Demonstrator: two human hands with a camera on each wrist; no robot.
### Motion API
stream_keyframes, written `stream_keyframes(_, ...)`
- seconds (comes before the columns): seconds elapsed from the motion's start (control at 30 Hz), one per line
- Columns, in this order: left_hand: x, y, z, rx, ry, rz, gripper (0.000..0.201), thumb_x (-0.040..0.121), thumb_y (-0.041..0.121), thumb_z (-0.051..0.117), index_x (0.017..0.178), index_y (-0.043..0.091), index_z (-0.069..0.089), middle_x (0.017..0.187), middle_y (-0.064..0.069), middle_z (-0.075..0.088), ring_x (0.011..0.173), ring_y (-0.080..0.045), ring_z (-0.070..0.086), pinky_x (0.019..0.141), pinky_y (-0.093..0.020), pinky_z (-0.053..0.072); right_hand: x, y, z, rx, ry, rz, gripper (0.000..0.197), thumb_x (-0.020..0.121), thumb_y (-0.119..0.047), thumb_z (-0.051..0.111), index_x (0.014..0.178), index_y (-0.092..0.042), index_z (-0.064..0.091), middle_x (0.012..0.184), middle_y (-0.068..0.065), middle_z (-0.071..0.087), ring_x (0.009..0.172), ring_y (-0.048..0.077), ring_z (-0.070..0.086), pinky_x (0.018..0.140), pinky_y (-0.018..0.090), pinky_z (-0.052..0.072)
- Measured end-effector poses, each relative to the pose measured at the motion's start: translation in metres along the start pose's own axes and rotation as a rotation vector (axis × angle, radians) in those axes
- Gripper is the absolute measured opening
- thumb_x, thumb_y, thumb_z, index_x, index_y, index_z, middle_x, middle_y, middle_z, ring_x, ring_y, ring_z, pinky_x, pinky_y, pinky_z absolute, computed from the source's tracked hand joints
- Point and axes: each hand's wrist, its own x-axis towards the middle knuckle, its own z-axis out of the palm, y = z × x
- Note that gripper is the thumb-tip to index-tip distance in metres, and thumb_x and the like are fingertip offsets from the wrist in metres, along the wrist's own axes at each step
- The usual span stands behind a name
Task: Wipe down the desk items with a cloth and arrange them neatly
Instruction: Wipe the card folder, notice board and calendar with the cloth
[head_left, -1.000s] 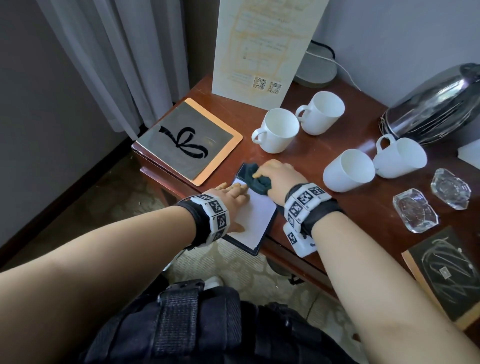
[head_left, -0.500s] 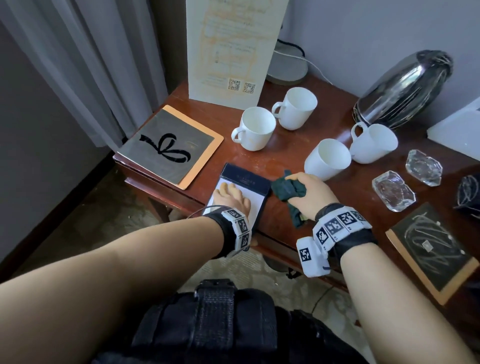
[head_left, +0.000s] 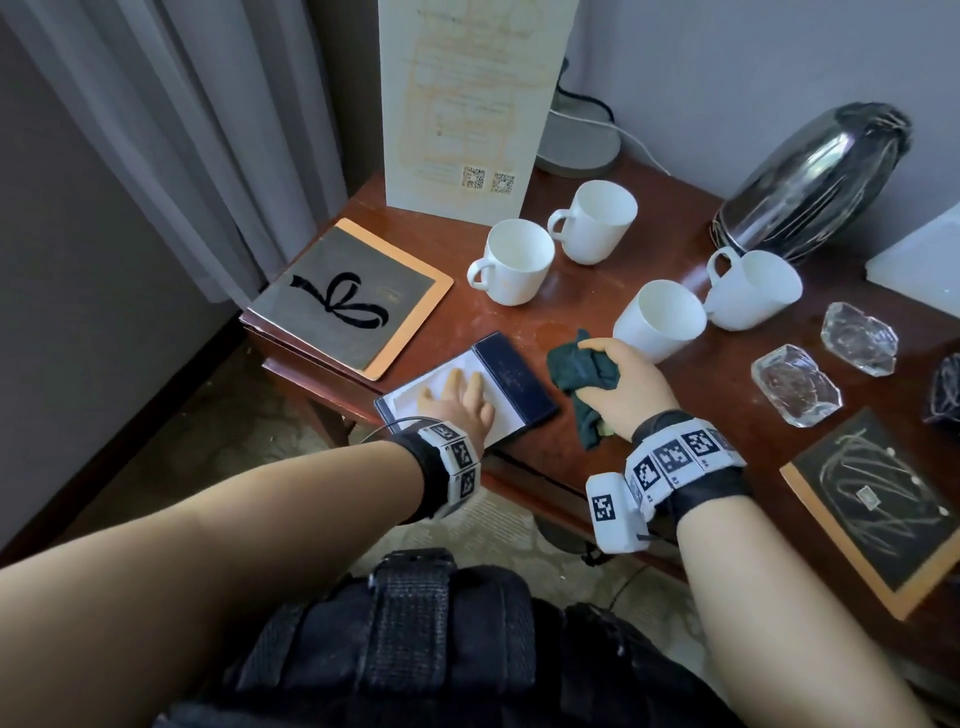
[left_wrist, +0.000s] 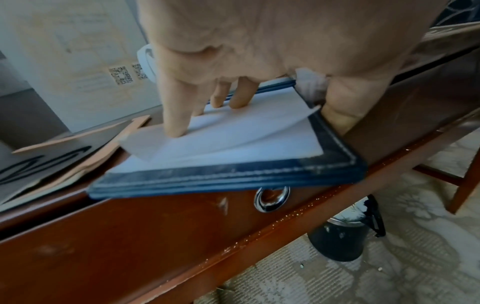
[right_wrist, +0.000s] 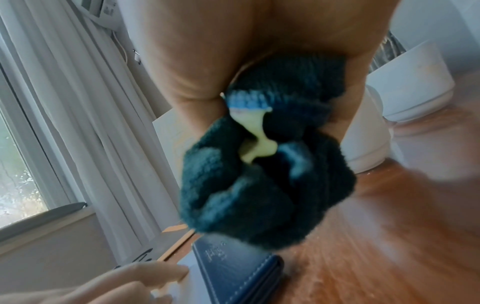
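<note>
- The left hand is lying flat on the white paper of the notepad, fingers straight and spread, holding nothing, just pressing down. In the left wrist view the fingertips are pinning a loose sheet and the thumb is sitting at the holder's edge.
- That notepad is sitting at about 6 o'clock on the desk, and its near corner is hanging over the front edge (you can see the drawer ring right under it in the left wrist view).
- The right hand is bunched tight around the dark green cloth, with one end dangling down toward the desk. It's hovering just right of the notepad, and I can't tell whether the cloth is touching the wood.
- Four white mugs are sitting in the middle of the desk: one at 12 o'clock from the notepad, another behind it, and two at around 2 o'clock, the nearer one just beyond the right hand's knuckles.
- A board with a ribbon drawing is lying at 10 o'clock, and a tall printed card is standing at the back.
- Two glass dishes are sitting at 3 o'clock, with a shiny kettle at 1 o'clock.
</note>
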Motion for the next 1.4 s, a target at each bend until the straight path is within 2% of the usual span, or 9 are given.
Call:
stream_keyframes(0.23,-0.007,-0.022,0.009,-0.07,0.017,-0.009,0.09,0.084,0.05,0.057,0.146,0.03,-0.006,0.153,-0.011,-0.02,0.139,-0.044,-0.009,0.112,-0.054,0.016,0.02,-0.012,0.021,-0.394,-0.283,-0.224,0.054,0.081,-0.004,0.051,0.127,-0.032,0.05,0.136,-0.004,0.039,0.117,0.022,0.045,0.096,0.036,0.043)
stream_keyframes(0.33,-0.009,-0.031,0.011,-0.045,0.017,0.04,0.09,0.085,0.051,0.055,0.146,0.032,-0.009,0.153,-0.011,-0.022,0.139,-0.044,-0.01,0.114,-0.054,0.012,0.028,-0.026,0.037,-0.608,-0.353,-0.32,0.056,0.083,0.0,0.045,0.126,-0.034,0.047,0.135,-0.01,0.036,0.116,0.022,0.035,0.088,0.037,0.045)
stream_keyframes(0.6,-0.004,-0.029,0.01,-0.042,-0.015,0.041,0.092,0.085,0.051,0.054,0.146,0.033,-0.011,0.152,-0.011,-0.026,0.138,-0.045,-0.013,0.113,-0.057,0.012,0.067,-0.045,0.047,-0.521,-0.232,-0.241,0.051,0.083,-0.001,0.042,0.123,-0.033,0.049,0.132,-0.006,0.038,0.114,0.025,0.036,0.089,0.037,0.044)
stream_keyframes(0.83,-0.005,-0.024,0.003,-0.04,-0.04,0.009,0.094,0.082,0.051,0.059,0.146,0.032,-0.008,0.153,-0.012,-0.023,0.139,-0.046,-0.011,0.111,-0.058,0.015,0.011,0.014,0.009,-0.549,-0.476,-0.231,0.043,0.081,-0.006,0.05,0.115,-0.032,0.057,0.128,-0.006,0.043,0.108,0.023,0.05,0.091,0.034,0.043)
stream_keyframes(0.93,-0.011,-0.025,-0.004,-0.113,-0.026,0.015,0.09,0.082,0.044,0.063,0.146,0.03,0.001,0.154,-0.011,-0.015,0.14,-0.043,-0.005,0.109,-0.056,0.023,0.007,0.025,-0.006,-0.464,-0.36,-0.158,0.041,0.082,-0.011,0.055,0.116,-0.033,0.058,0.126,-0.006,0.045,0.111,0.02,0.051,0.092,0.029,0.041)
stream_keyframes(1.07,-0.025,-0.04,-0.022,-0.249,0.056,0.045,0.075,0.084,0.042,0.06,0.145,0.033,0.016,0.146,-0.006,0.01,0.131,-0.03,0.027,0.096,-0.042,0.043,0.003,0.023,-0.011,-0.149,-0.09,-0.116,0.038,0.082,-0.02,0.061,0.119,-0.028,0.056,0.114,-0.005,0.046,0.103,0.014,0.053,0.087,0.025,0.039)
stream_keyframes(1.2,-0.035,-0.055,-0.05,-0.299,0.201,0.146,0.051,0.089,0.027,0.047,0.139,0.024,0.036,0.129,-0.005,0.037,0.11,-0.028,0.049,0.088,-0.039,0.047,-0.008,0.019,-0.011,-0.053,-0.021,-0.092,0.041,0.084,-0.018,0.062,0.124,-0.025,0.053,0.123,-0.002,0.046,0.104,0.014,0.051,0.089,0.025,0.039)
stream_keyframes(1.3,-0.043,-0.069,-0.069,-0.453,0.384,0.189,0.033,0.091,0.016,0.043,0.122,0.008,0.052,0.116,-0.009,0.053,0.096,-0.024,0.053,0.074,-0.029,0.043,-0.011,0.016,-0.017,-0.043,0.056,-0.083,0.043,0.084,-0.014,0.062,0.126,-0.022,0.052,0.129,0.003,0.046,0.115,0.02,0.049,0.09,0.021,0.031)
stream_keyframes(1.4,-0.046,-0.078,-0.072,-0.662,0.419,0.217,0.029,0.094,0.014,0.042,0.121,0.01,0.054,0.109,-0.009,0.059,0.092,-0.022,0.055,0.067,-0.028,0.041,-0.011,0.013,-0.023,0.045,0.122,-0.053,0.044,0.083,-0.01,0.061,0.126,-0.017,0.052,0.127,0.007,0.047,0.114,0.023,0.05,0.092,0.027,0.037)
